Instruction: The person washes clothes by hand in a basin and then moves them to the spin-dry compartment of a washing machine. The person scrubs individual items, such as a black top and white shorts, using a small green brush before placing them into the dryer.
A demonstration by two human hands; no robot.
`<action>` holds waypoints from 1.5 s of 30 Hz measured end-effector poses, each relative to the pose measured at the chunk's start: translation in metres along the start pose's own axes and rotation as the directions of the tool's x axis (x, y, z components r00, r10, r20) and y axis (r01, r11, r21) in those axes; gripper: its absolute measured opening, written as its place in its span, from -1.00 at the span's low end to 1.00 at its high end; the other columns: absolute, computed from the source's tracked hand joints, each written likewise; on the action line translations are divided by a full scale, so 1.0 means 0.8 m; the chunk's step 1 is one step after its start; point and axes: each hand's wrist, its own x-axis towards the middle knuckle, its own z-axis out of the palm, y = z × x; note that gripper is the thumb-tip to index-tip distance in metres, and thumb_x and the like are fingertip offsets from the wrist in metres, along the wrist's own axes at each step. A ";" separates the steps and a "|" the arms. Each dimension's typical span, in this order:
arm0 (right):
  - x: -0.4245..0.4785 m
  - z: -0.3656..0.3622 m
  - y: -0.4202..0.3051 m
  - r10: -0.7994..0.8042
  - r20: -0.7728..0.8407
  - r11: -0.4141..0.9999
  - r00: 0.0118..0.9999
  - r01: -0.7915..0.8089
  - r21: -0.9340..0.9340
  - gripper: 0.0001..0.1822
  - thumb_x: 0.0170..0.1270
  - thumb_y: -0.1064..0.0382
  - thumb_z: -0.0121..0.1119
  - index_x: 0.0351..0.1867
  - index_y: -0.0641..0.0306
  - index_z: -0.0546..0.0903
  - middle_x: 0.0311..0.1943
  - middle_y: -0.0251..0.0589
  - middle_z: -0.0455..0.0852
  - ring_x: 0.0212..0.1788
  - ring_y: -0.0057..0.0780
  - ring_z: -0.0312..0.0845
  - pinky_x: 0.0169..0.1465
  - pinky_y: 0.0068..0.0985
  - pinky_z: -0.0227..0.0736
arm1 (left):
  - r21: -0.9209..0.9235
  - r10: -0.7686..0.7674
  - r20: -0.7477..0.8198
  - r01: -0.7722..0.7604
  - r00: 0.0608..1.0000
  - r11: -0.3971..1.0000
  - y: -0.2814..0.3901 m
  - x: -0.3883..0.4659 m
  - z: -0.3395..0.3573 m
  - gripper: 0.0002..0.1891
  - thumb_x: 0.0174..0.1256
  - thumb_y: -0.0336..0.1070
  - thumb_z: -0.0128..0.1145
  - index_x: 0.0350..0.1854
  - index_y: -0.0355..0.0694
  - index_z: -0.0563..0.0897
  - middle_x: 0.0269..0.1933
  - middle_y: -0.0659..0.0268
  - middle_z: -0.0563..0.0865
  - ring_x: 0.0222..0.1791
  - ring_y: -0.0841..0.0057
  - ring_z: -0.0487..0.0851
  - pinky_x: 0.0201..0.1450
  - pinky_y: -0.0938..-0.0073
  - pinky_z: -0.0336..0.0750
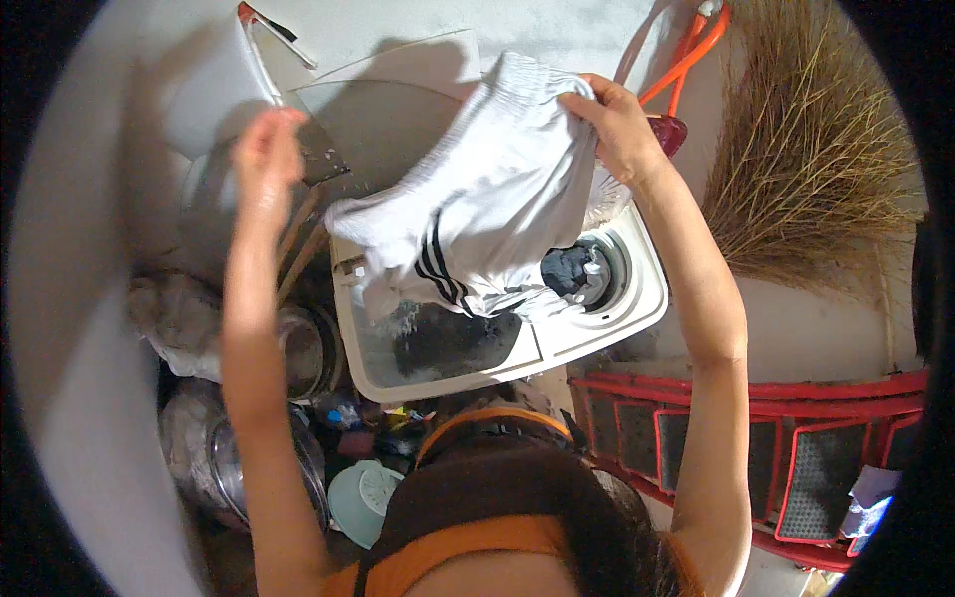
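My right hand [615, 123] grips the elastic waistband of white trousers with black stripes [500, 186], lifted over a twin-tub washing machine [448, 388]. The cloth hangs down to the left, and its lower part reaches the edge of the round spin tub. My left hand [270, 149], blurred, is raised to the left, apart from the trousers; its fingers look curled, and whether they hold anything cannot be told. Dark and light wet clothes [571, 272] lie in the round tub. The larger wash tub [455, 343] on the left holds murky water or dark cloth; which is unclear.
A twig broom [813, 149] leans on the wall at the right, near an orange hose [683, 63]. Red metal frames with dark mesh panels [824, 477] stand at the lower right. A pale green plastic basket [362, 500] and metal pots [198, 448] are at the lower left.
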 end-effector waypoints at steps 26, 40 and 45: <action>-0.012 0.152 -0.052 -0.181 0.124 0.982 0.976 0.187 -0.038 -0.78 0.18 0.51 0.04 -0.13 0.36 0.54 -0.25 -0.27 0.61 -0.21 -0.59 0.52 -0.09 -0.65 0.43 | 0.520 0.367 -0.082 -0.274 0.927 0.809 -0.148 -0.190 0.154 -0.35 -0.06 -0.38 0.35 0.16 -0.25 0.36 0.16 0.02 0.29 0.17 0.14 0.34 0.18 0.21 0.30; 0.022 0.034 -0.074 -0.172 0.019 0.810 0.985 0.153 -0.566 -0.61 -0.03 0.35 0.35 -0.09 0.28 0.62 -0.29 -0.31 0.60 -0.26 -0.61 0.48 -0.15 -0.64 0.35 | 0.104 0.117 0.213 -0.142 0.970 0.984 0.017 -0.004 -0.093 -0.71 0.29 -0.33 0.09 0.00 -0.36 0.56 0.21 0.42 0.42 -0.05 0.65 0.51 -0.07 0.64 0.40; 0.026 0.007 -0.069 -0.118 0.130 0.585 0.984 0.175 -0.792 -0.21 -0.11 -0.07 0.46 0.04 0.53 0.48 -0.05 0.05 0.56 0.07 -0.23 0.43 0.13 -0.39 0.31 | -0.158 0.090 0.291 -0.045 0.952 0.986 0.057 0.036 -0.093 -0.70 0.35 -0.29 0.04 0.05 -0.32 0.53 -0.03 0.34 0.61 -0.17 0.66 0.58 -0.12 0.62 0.47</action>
